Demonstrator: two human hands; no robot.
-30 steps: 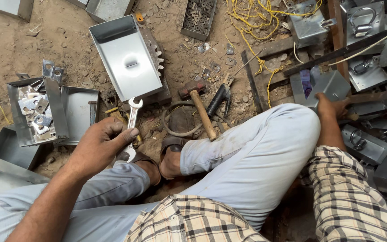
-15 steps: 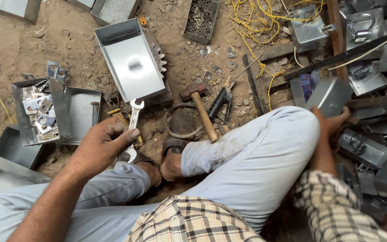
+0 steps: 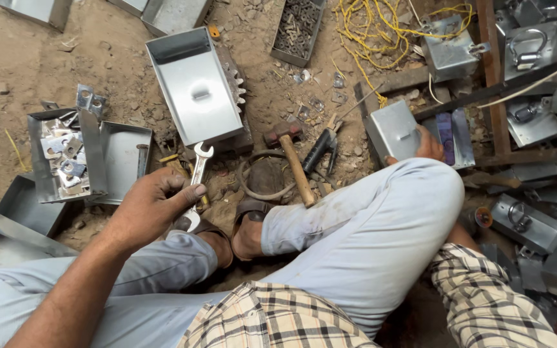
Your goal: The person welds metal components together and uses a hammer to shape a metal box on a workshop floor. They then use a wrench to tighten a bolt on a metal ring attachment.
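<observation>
A person sits cross-legged on bare earth, the raised right knee (image 3: pixel 381 238) in pale trousers filling the middle of the view and serving as the landmark for all else. Beyond that knee the right hand (image 3: pixel 428 145) rests against a small grey sheet-metal box (image 3: pixel 393 131); only the knuckles show past the trouser leg, so whether the fingers grip the box or merely touch it cannot be told. The box looks light and stiff, thin-walled, likely with sharp folded edges; its flat sides seem the safest hold. Left of the knee, an open metal tray (image 3: pixel 195 87) lies on the ground, the largest loose piece in reach. Further left stands a tray of small stamped brackets (image 3: pixel 59 158). The left hand (image 3: pixel 153 206) is closed round the shaft of an open-ended spanner (image 3: pixel 196 177), whose jaw end points up toward the open tray; the tool is hard steel, smooth, probably a little slick, and is held at mid-length. Just above the knee lie a wooden-handled hammer (image 3: pixel 291 158), a wire ring (image 3: pixel 264 177) and dark pliers (image 3: pixel 320 149), crowding the ground between the two hands. A tangle of yellow wire (image 3: pixel 381 32) sits well beyond.
</observation>
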